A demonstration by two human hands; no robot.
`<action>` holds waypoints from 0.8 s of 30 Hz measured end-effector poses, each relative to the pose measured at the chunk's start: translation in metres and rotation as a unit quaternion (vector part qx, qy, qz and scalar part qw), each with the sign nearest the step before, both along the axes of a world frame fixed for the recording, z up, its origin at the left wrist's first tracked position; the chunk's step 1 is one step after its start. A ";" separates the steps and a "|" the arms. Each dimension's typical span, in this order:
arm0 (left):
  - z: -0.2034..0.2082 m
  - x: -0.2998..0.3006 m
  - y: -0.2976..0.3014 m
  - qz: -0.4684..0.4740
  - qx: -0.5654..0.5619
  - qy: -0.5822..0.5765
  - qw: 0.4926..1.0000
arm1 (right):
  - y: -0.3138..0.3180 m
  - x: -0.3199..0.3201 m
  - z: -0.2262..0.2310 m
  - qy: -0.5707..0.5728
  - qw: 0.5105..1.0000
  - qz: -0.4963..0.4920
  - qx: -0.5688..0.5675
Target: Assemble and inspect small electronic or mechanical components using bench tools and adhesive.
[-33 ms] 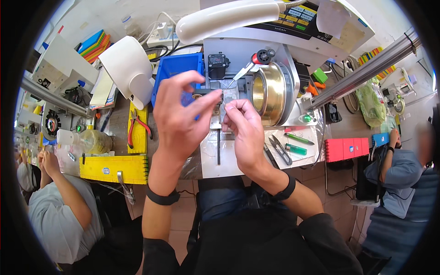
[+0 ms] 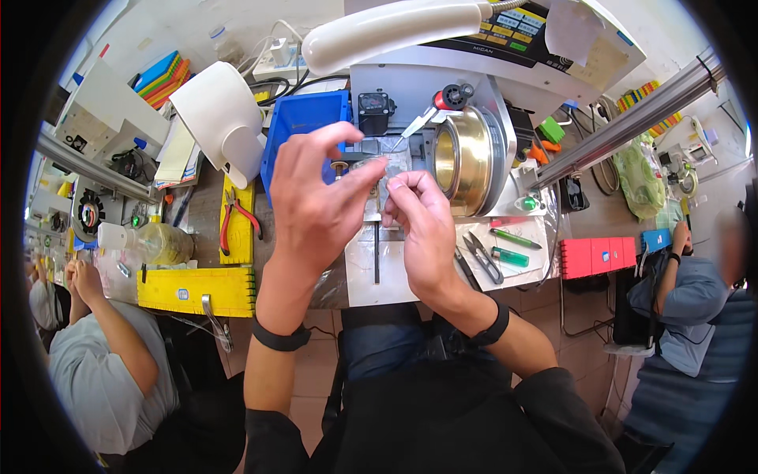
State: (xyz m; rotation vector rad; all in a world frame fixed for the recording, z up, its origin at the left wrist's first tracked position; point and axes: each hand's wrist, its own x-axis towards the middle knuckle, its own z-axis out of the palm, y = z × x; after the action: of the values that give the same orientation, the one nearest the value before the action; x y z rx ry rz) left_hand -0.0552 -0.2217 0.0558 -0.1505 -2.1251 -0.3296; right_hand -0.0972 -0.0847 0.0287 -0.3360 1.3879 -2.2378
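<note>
My left hand (image 2: pixel 320 193) is raised in front of the machine, its upper finger hooked and held apart. Its lower fingertips come together close to my right hand, around something too small to make out. The right hand (image 2: pixel 424 229) pinches thumb and forefinger together just beside them, and what lies between these tips is hidden. Under both hands is a small metal fixture with a dark thin rod (image 2: pixel 377 253) reaching toward me over white paper (image 2: pixel 363 288). A brass-coloured drum (image 2: pixel 466 162) stands close to the right of my hands.
A blue bin (image 2: pixel 304 114) stands behind my left hand, with red-handled pliers (image 2: pixel 237 221) farther left. Thread snips (image 2: pixel 483 259), a green lighter (image 2: pixel 510 257) and a green pen (image 2: pixel 515 238) lie at right. A white lamp (image 2: pixel 395 31) hangs overhead. Co-workers sit on both sides.
The left hand's upper finger has shifted slightly to the right. My right hand stays almost where it was, still pinched.
</note>
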 end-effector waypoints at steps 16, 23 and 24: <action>-0.007 -0.012 0.012 0.013 0.116 -0.007 0.993 | 0.126 0.006 -0.013 0.443 0.736 -0.017 0.512; -0.007 -0.013 0.014 0.024 0.137 -0.032 0.990 | 0.144 -0.012 -0.033 0.480 0.632 -0.050 0.607; -0.008 -0.012 0.013 0.025 0.137 -0.032 0.990 | 0.144 -0.013 -0.036 0.480 0.632 -0.049 0.606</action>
State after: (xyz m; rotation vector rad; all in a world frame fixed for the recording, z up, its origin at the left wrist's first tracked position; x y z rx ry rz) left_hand -0.0673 -0.2084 0.0482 0.0734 -2.1185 -0.5993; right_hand -0.1099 0.0593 -0.0069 -0.9754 3.0602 -0.5297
